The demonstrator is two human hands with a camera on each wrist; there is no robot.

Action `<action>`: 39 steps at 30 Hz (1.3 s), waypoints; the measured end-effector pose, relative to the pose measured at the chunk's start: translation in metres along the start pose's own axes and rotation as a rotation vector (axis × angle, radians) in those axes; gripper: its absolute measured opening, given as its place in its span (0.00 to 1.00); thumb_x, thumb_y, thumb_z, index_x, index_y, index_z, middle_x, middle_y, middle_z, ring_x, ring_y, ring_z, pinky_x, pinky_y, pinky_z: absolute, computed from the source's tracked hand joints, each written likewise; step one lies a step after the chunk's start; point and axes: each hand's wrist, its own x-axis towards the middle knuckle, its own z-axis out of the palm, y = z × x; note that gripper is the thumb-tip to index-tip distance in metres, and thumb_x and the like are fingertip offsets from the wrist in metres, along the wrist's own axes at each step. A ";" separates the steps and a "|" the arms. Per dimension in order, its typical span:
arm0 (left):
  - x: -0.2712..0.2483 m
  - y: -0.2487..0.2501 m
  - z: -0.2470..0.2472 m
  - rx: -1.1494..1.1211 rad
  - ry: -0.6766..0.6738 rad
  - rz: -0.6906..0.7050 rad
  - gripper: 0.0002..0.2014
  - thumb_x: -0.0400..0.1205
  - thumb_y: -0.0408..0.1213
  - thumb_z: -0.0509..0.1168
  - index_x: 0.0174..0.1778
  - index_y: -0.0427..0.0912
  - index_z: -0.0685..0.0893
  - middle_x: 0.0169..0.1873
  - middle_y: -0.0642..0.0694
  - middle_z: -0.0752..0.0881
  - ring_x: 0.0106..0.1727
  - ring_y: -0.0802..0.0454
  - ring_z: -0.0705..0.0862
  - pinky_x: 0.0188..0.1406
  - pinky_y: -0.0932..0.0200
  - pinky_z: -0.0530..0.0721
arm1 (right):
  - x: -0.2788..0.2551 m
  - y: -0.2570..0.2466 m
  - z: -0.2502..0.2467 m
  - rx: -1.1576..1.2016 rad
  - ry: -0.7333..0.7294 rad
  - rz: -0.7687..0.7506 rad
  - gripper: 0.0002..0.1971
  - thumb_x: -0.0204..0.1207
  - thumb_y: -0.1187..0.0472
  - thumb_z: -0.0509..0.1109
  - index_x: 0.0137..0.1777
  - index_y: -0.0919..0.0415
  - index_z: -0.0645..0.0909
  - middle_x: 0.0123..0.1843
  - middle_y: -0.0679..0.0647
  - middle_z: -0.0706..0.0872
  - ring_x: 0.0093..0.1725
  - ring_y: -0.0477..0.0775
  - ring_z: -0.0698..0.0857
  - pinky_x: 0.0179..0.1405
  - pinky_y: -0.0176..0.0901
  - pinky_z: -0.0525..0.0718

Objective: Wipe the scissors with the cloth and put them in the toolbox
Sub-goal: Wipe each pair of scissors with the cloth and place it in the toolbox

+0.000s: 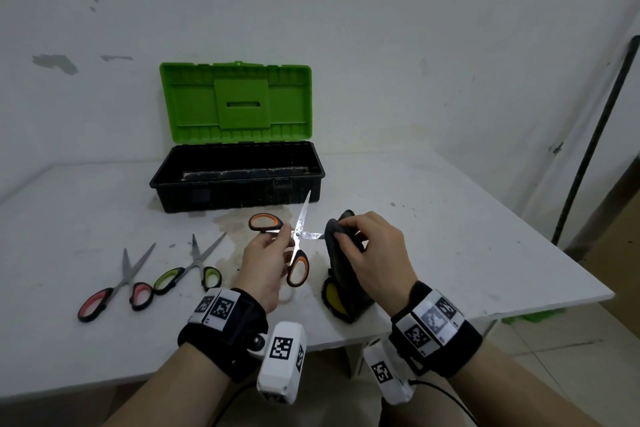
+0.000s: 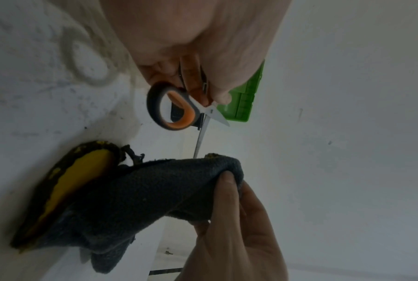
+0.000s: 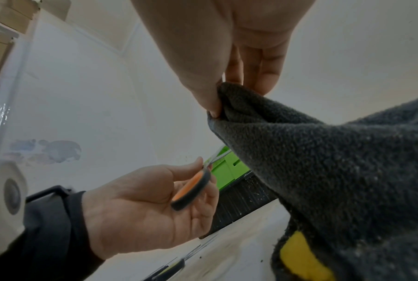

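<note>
With the scissors (image 1: 297, 242) splayed wide above the table, the left hand (image 1: 264, 263) pinching near their pivot and the right hand (image 1: 375, 246) pinching the cloth (image 1: 341, 263) around the sideways blade, a slip could nick a finger, while the other blade points toward the toolbox (image 1: 239, 177).

The orange-handled scissors (image 1: 297, 239) have bright, speckled metal blades and matt black-and-orange plastic loops. The cloth (image 1: 341, 263) is dark grey, nappy fleece with a smooth yellow patch. At 12 o'clock, the toolbox (image 1: 239, 180) is scuffed black plastic under a glossy green plastic lid (image 1: 235, 102). The table (image 1: 450, 236) is matt white, stained.
</note>
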 end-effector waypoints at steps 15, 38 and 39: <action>-0.003 0.004 0.003 -0.037 0.022 0.060 0.11 0.92 0.47 0.52 0.54 0.47 0.76 0.47 0.42 0.79 0.35 0.50 0.81 0.33 0.56 0.81 | -0.003 -0.006 0.009 -0.027 -0.044 -0.029 0.05 0.78 0.58 0.71 0.52 0.54 0.86 0.46 0.45 0.83 0.44 0.41 0.79 0.44 0.23 0.73; -0.012 0.022 0.001 0.210 0.145 0.313 0.12 0.92 0.44 0.52 0.47 0.45 0.74 0.32 0.43 0.78 0.22 0.55 0.80 0.19 0.60 0.82 | 0.013 0.022 -0.015 0.098 -0.028 0.317 0.05 0.79 0.53 0.71 0.48 0.52 0.86 0.42 0.44 0.88 0.43 0.45 0.85 0.40 0.27 0.77; -0.010 0.022 0.002 0.181 0.156 0.301 0.12 0.92 0.45 0.52 0.48 0.44 0.74 0.33 0.43 0.78 0.21 0.57 0.79 0.19 0.61 0.82 | 0.012 0.022 -0.017 0.172 0.011 0.375 0.04 0.78 0.53 0.71 0.47 0.52 0.85 0.41 0.44 0.88 0.42 0.45 0.86 0.41 0.31 0.80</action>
